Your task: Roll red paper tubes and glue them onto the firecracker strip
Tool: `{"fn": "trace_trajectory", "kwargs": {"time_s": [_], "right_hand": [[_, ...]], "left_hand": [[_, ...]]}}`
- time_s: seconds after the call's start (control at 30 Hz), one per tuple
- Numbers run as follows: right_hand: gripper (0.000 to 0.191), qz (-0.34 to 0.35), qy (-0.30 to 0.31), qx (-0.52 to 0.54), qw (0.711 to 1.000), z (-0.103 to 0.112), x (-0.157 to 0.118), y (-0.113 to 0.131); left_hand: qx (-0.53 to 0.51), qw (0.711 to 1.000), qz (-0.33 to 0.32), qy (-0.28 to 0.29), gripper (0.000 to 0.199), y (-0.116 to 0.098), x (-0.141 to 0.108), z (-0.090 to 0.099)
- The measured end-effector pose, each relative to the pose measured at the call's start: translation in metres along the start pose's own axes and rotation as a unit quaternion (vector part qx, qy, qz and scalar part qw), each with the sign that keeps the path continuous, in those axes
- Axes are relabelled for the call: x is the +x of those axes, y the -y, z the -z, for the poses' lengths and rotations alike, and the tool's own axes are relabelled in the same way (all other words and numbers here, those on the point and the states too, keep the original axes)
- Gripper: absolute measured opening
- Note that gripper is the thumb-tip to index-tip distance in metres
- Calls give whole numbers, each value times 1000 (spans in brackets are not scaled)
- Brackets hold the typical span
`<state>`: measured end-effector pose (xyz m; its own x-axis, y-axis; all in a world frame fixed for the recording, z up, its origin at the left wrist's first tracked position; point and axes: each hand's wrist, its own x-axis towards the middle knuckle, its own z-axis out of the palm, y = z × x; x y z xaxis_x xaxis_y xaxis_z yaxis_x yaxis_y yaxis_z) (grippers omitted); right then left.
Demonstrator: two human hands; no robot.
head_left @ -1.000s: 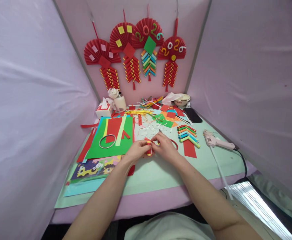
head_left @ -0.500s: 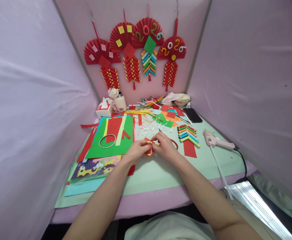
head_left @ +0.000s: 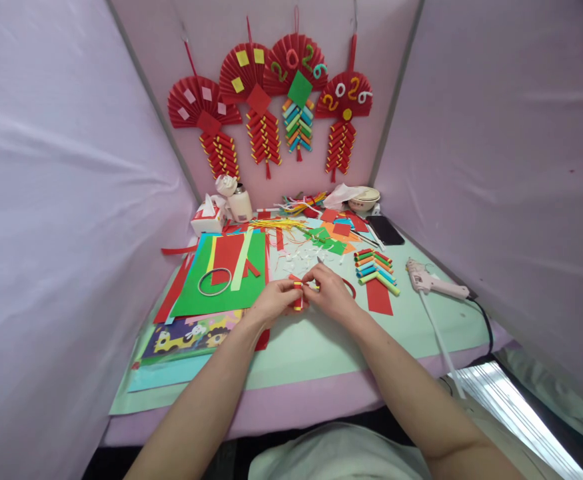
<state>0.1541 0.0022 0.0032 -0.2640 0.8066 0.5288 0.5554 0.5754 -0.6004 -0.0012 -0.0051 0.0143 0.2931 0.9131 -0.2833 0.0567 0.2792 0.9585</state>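
Just above the table, my left hand point(head_left: 274, 300) pinches a small red paper roll point(head_left: 298, 304) with yellow bands near its ends. My right hand point(head_left: 332, 291) meets it from the other side, its thumb and fingertips closed at the roll's upper right edge. Exactly what those right fingertips grip is too small to see. A red loop point(head_left: 352, 288), like a scissors handle, shows beside the right hand, and a dark pointed tip point(head_left: 320, 260) sticks out above its knuckles; the part between is hidden. Red paper point(head_left: 293, 278) peeks out behind the roll.
Left lie stacked coloured sheets point(head_left: 191, 301) with a grey ring point(head_left: 214, 282) on top. Right are colourful paper rolls point(head_left: 375, 270) on a red strip, a glue gun point(head_left: 434, 281) and a phone point(head_left: 385, 231). White scraps point(head_left: 301, 257) lie beyond my hands; fan decorations point(head_left: 296, 67) hang behind.
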Motion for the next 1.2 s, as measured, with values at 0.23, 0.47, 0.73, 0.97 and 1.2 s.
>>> {"fn": "trace_trajectory", "kwargs": {"time_s": [0.23,0.47,0.73,0.97,1.2], "right_hand": [[5,-8,10,2,1000,2,0,2],[6,-6,7,2,1000,1,0,1],[7,0,15,11,1000,1,0,1],[5,-2,1,7,1000,1,0,-1],[7,3,14,-7,1000,0,0,-1]], "left_hand": [[13,1000,-4,1,24,0,0,-1],[17,1000,-4,2,24,0,0,-1],[27,1000,-6,-5,23,0,1,-1],[41,999,-12,-16,20,2,2,-1],[89,995,-46,-17,18,1,0,-2]]}}
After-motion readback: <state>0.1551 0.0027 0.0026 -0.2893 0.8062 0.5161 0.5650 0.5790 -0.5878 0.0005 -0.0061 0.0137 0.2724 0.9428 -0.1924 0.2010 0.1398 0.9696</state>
